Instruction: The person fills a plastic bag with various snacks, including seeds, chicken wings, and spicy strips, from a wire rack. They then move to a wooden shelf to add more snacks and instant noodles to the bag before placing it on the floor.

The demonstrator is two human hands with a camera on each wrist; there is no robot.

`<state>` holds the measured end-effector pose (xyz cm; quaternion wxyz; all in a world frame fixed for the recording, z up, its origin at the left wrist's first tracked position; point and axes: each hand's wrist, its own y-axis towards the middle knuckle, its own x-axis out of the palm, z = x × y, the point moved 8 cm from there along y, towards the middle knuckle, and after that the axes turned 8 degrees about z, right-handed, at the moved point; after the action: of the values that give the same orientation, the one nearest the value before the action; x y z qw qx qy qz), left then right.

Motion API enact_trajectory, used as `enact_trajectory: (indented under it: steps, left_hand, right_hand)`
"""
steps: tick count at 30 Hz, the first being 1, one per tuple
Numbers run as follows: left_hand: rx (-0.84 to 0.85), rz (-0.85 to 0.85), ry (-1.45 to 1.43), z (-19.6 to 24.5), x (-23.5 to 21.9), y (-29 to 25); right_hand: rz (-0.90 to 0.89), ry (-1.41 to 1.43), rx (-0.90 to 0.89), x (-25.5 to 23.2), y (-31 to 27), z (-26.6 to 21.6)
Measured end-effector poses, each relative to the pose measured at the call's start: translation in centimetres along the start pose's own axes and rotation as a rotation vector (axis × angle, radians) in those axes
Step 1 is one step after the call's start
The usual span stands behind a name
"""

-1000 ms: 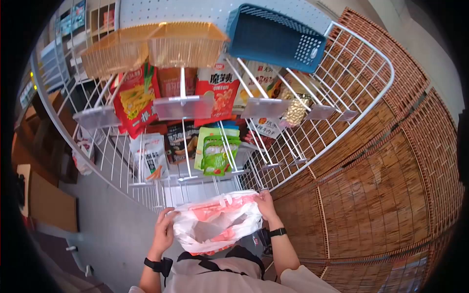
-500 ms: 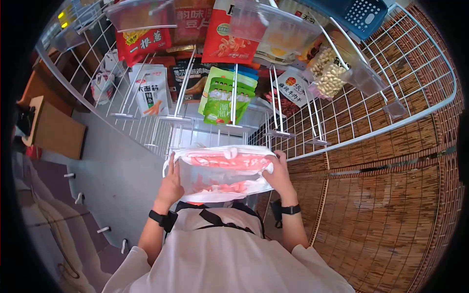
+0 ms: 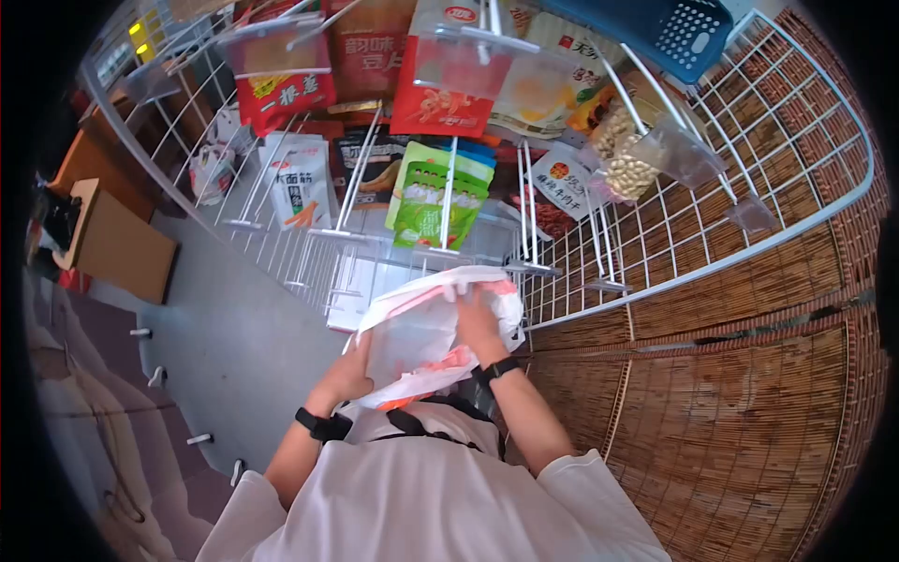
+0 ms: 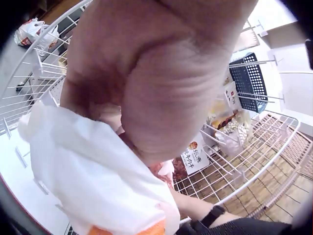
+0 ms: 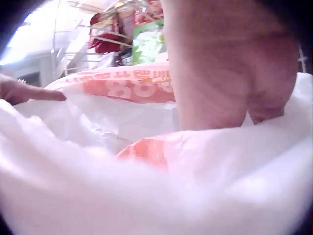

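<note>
A white plastic bag (image 3: pixel 412 328) with red printing hangs with its mouth spread wide in front of the person's body. My left hand (image 3: pixel 345 377) grips its left rim, and in the right wrist view one left finger (image 5: pixel 46 94) stretches along the edge. My right hand (image 3: pixel 478 323) is in the mouth of the bag, close to the far rim. In the right wrist view the bag's near wall (image 5: pixel 195 166) hides the right fingertips. Seen from the left wrist, the left palm (image 4: pixel 166 93) covers much of the bag's white side (image 4: pixel 98 171).
A white wire rack (image 3: pixel 655 272) stands ahead with snack packs, among them a green pouch (image 3: pixel 435 206), a red pack (image 3: pixel 445 94) and a bag of nuts (image 3: pixel 627 164). A blue basket (image 3: pixel 679 37) sits above. Woven screens (image 3: pixel 730 403) line the right; a cardboard box (image 3: pixel 122 248) is left.
The right hand has moved from the bag's right rim leftward into its mouth. The left hand has shifted slightly right and down, and the bag now tilts. The view dropped toward the body earlier.
</note>
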<state>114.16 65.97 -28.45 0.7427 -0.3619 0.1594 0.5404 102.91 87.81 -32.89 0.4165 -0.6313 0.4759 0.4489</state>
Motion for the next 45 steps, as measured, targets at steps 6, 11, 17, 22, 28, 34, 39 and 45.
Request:
enact_trajectory:
  steps: [6,11,17,22,28,34,39,45]
  left_hand:
    - [0.23,0.416,-0.268,-3.3,-1.3,0.8]
    - [0.117,0.332,-0.453,-2.1,-4.2,-0.1]
    - [-0.166,0.163,-0.772,-1.6,-4.2,-1.5]
    - [-0.172,0.222,-0.832,-2.8,-5.3,-2.5]
    - [-0.177,0.382,-0.868,-3.6,-7.3,-5.1]
    - [-0.239,0.383,-0.874,-3.3,-8.4,-6.2]
    - [-0.192,0.35,-0.88,-2.6,-8.8,-5.2]
    - [-0.173,0.246,-0.81,-0.7,-8.5,-3.2]
  right_hand:
    - [0.075,-0.03,-0.475,1.6,-6.2,-1.1]
    - [-0.308,0.771,-0.307,-16.0,-7.7,-3.9]
    - [0.84,0.724,0.173,-36.3,0.4,9.6]
    - [0.633,0.813,0.161,-34.5,8.1,12.2]
    - [0.61,1.01,0.262,-34.2,7.8,12.3]
    - [0.647,1.341,0.202,-33.2,6.8,11.4]
    - [0.798,1.531,0.08,-34.3,1.5,11.5]
    - [0.613,1.759,-0.036,-34.3,-6.3,9.4]
